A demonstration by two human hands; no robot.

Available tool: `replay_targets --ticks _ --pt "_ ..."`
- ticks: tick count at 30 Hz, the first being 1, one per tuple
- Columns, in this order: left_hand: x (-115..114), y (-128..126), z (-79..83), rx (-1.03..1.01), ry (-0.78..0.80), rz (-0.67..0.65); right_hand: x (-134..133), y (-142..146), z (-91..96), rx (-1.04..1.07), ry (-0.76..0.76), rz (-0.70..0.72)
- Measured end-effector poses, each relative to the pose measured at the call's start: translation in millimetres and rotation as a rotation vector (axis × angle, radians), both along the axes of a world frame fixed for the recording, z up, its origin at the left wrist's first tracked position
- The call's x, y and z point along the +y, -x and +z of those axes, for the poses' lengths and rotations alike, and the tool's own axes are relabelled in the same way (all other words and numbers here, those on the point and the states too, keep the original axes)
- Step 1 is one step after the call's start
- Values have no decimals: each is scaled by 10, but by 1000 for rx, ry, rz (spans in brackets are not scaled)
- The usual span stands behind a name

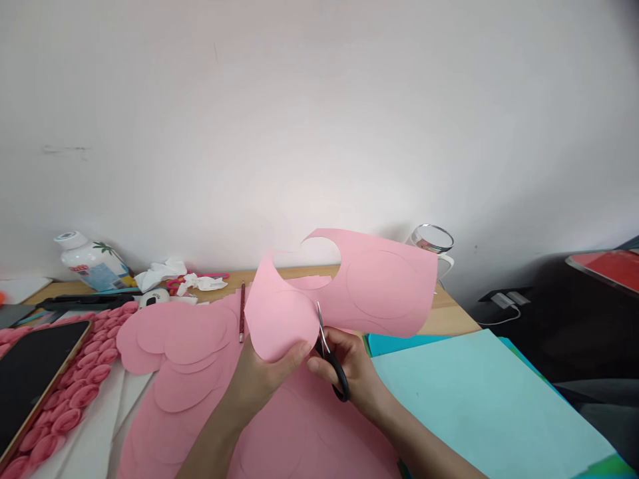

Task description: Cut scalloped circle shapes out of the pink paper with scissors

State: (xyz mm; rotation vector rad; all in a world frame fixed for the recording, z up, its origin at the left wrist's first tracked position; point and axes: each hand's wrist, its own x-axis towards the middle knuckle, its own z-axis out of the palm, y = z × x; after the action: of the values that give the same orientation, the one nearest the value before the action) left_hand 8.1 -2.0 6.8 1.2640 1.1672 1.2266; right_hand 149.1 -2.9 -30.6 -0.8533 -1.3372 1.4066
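Note:
My left hand (262,374) pinches the lower edge of a pink paper sheet (379,283) held up above the table. Circles are drawn on the sheet, and one round piece is cut out of its top. My right hand (352,372) grips black-handled scissors (330,356), whose blades point up into the paper's curved cut edge. Under both hands lie several cut pink circles (184,339) piled on more pink paper.
Light blue and teal sheets (479,399) lie at the right. A dark tablet (30,372) rests on pink paper roses (84,382) at the left. A red pencil (242,309), a white bottle (92,263), crumpled tissue (162,271) and a glass jar (432,241) stand by the wall.

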Motion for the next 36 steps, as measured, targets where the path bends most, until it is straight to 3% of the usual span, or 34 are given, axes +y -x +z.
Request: replay_targets --ticks 17,24,36 --pt "5 21 -3 -45 46 38 -13 4 56 -49 5 -4" --pt "15 27 -8 -82 52 -22 -24 -4 27 -95 38 -16" --pt "25 19 -17 -48 79 35 -24 1 39 -84 34 9"
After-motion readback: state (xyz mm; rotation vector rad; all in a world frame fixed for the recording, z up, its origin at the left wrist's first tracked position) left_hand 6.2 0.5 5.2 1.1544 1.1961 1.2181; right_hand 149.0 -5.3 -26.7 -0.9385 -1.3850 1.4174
